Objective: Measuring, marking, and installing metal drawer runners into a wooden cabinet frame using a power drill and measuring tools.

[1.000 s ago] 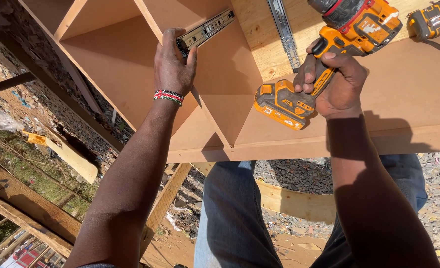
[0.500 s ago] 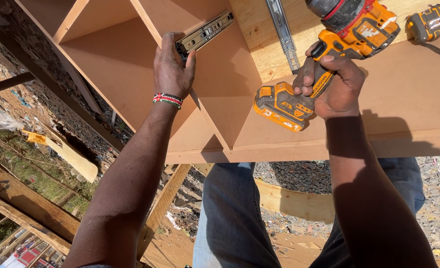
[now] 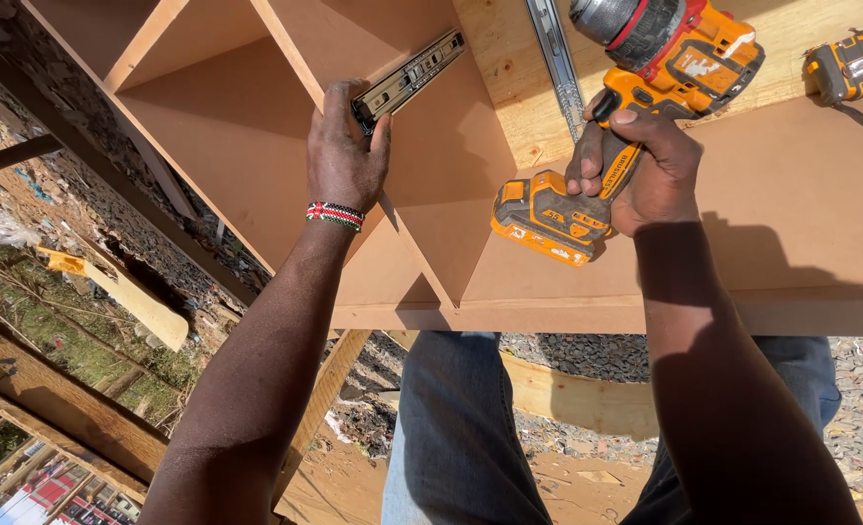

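- The left hand [image 3: 346, 151], upper middle of the frame, is closed over the near end of a metal drawer slide [image 3: 410, 78], pressing it against an upright divider panel [image 3: 353, 117] inside a brown board cabinet [image 3: 742, 224].
- The slide's long axis runs from the left hand up and to the right, towards the top centre of the frame, following the divider's face. Only the stretch beyond the fingers shows; the near end is hidden under the hand.
- The right hand [image 3: 645, 170], right of centre, is wrapped tight around the grip of an orange and black cordless drill [image 3: 626, 117]. The drill's battery foot points down-left and its chuck sits at the top edge of the frame, facing up and away from the slide.
- So the slide lies to the left of the drill, across the divider, with the chuck well apart from it. The left hand is the one on the slide; the right hand is near but not touching.
- A second, loose drawer slide [image 3: 558, 63] lies on a pale plywood board [image 3: 509, 87] just beside the drill, running almost straight up the frame.
- A tape measure [image 3: 851, 66] in matching orange and black rests on the board at the upper right, away from both hands.
- Blue jeans [image 3: 460, 428] and rough ground show below the cabinet's edge.
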